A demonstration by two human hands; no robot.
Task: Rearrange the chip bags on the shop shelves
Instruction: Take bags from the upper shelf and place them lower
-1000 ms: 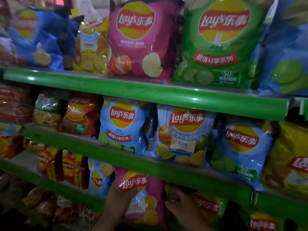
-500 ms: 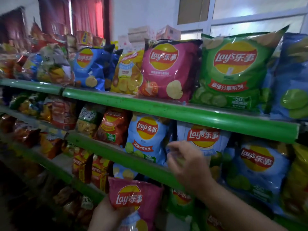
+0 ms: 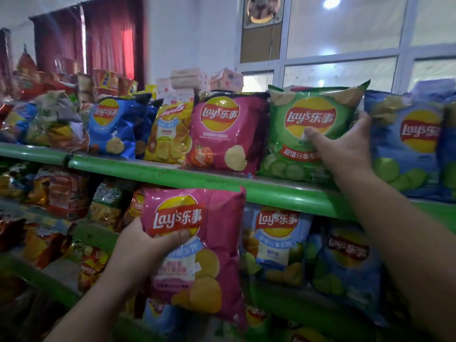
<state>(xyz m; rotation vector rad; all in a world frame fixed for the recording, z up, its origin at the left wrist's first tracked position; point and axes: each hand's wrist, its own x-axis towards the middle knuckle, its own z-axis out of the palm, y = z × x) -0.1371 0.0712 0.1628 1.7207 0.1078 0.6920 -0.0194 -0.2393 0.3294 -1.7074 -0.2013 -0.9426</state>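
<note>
Green metal shelves (image 3: 158,169) fill the view in tiers, packed with snack bags, with a paned window (image 3: 345,33) and a dark red curtain (image 3: 111,38) behind them. On the top shelf a row of Lay's bags stands upright with logos facing out: a light blue bag (image 3: 404,149) at the far right, then a green bag (image 3: 296,99), a pink shelf bag (image 3: 227,134), a yellow bag (image 3: 167,137) and a dark blue bag (image 3: 113,124). The green bag's long axis runs up and down, leaning a little so its top right corner points up and to the right. Below and in front of the top rail hangs the held pink bag (image 3: 217,218), off any shelf, in front of the middle tier. Its long axis is near vertical, the top seam up and just overlapping the rail's lower edge, the logo toward the camera, the bottom swung slightly right. The left hand (image 3: 145,245) grips this bag at its left edge, thumb across the front beneath the logo, fingers hidden behind. The right hand (image 3: 345,149) grips the green bag's right side, thumb pressed on the front, fingers reaching between it and the light blue bag.
</note>
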